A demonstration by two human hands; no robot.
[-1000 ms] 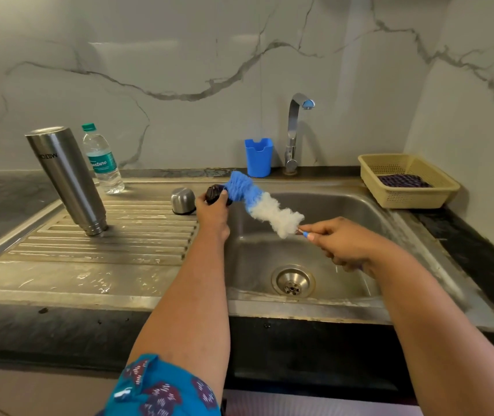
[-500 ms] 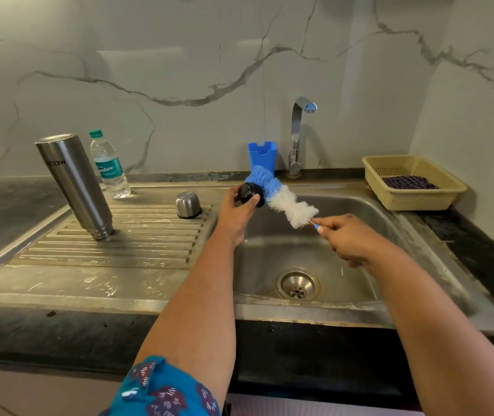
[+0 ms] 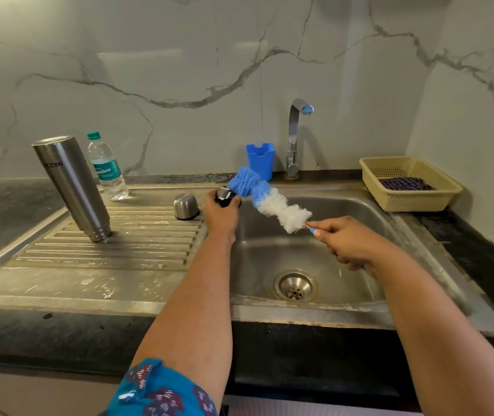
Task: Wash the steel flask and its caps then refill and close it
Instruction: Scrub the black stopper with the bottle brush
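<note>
White marble-look walls (image 3: pixel 179 70) with grey veins meet in a corner. A dark counter (image 3: pixel 480 250) holds the steel sink (image 3: pixel 419 235). Light seems soft.

Flask (image 3: pixel 73 187) on drainboard (image 3: pixel 125 250), left of sink (image 3: pixel 344 223).

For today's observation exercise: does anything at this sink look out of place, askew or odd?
The steel flask stands upside down, mouth down, on the ribbed drainboard, its logo inverted. It appears to lean left, though the wide-angle lens may cause that. Otherwise nothing stands out: no spills or damage.
</note>
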